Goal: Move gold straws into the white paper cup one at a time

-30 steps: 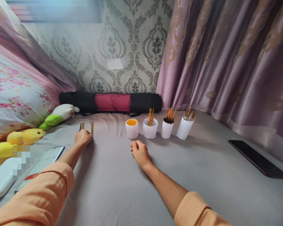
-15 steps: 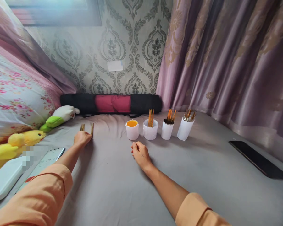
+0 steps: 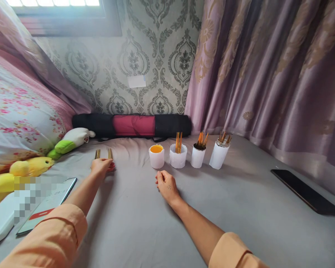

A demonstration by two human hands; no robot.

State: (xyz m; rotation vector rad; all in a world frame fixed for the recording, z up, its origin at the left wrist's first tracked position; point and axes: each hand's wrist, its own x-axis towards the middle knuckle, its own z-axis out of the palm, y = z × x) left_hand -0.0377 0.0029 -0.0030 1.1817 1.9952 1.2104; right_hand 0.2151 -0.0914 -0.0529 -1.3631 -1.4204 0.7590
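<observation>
My left hand [image 3: 101, 165] lies on the grey sheet [image 3: 145, 223] with its fingers over a small bunch of gold-tipped sticks [image 3: 103, 153] that poke out beyond it; something red shows at the fingertips. My right hand [image 3: 166, 186] rests loosely curled on the sheet, holding nothing that I can see. Just beyond it stand four white cups in a row: one with an orange inside [image 3: 156, 156], and three [image 3: 178, 155] [image 3: 198, 155] [image 3: 218, 152] that hold orange and brown sticks upright.
A black and red roll [image 3: 132, 125] lies against the patterned wall. Plush toys [image 3: 69, 140] and a floral pillow [image 3: 16, 115] sit at left, a phone [image 3: 48, 204] by my left arm. A dark phone [image 3: 307, 191] lies at right under the purple curtain [image 3: 268, 74].
The view has tipped up slightly. My left hand has flattened and slid a little toward the right over the sticks, showing a red bit at its fingertips. My right hand has hardly moved.
</observation>
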